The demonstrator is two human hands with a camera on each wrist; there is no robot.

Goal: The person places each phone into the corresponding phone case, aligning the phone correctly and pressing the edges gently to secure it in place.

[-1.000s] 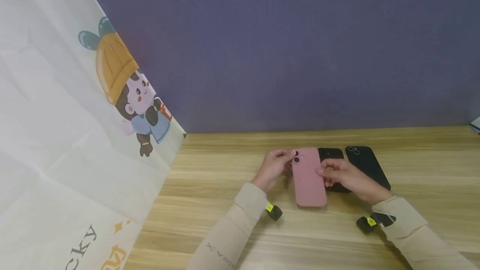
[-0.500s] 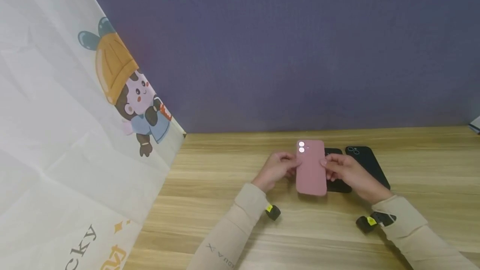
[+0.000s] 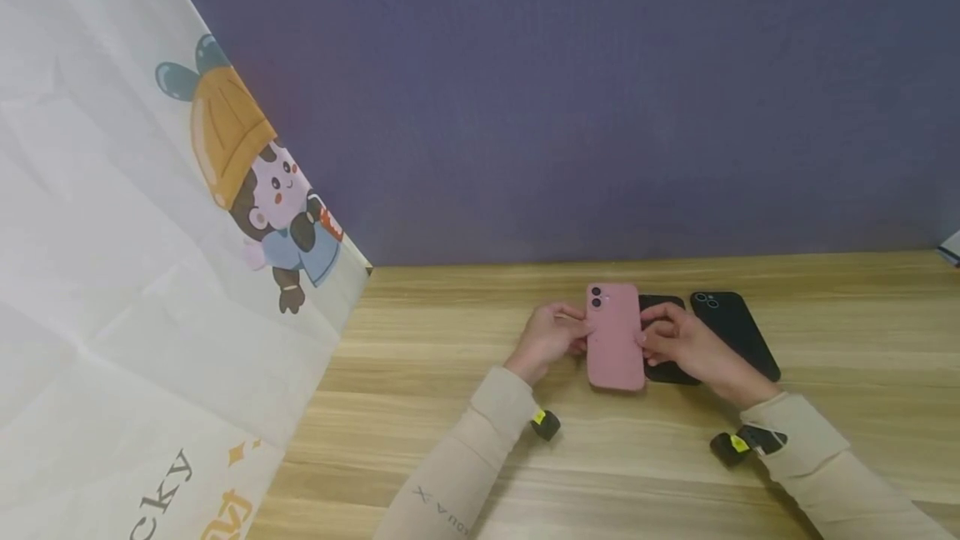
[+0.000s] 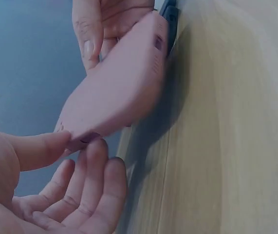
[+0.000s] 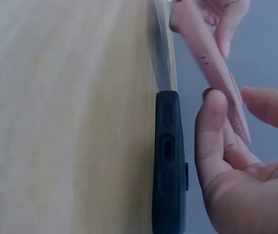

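Both hands hold a pink-cased phone [image 3: 615, 348], its back with two camera lenses facing up. My left hand [image 3: 551, 336] pinches the left long edge, thumb on the back and fingertips under the side, as the left wrist view shows. On the opposite edge, my right hand [image 3: 686, 348] pinches between thumb and index finger. The phone is raised and tilted above the table, casting a shadow. One black phone [image 3: 667, 371] lies just behind it, partly hidden by the right hand. Whether a phone fills each case cannot be told.
Another black phone [image 3: 735, 332] lies slanted on the wooden table [image 3: 420, 340], beyond the right hand. A dark blue upright panel [image 3: 562, 107] bounds the back. White printed cloth [image 3: 90, 273] hangs on the left. A small object [image 3: 951, 250] shows at the far right edge.
The pink-cased phone first shifted away from the person and slightly right, then a little left. My left hand's grip moved from beside the lenses to mid-edge. The black phones stayed put.
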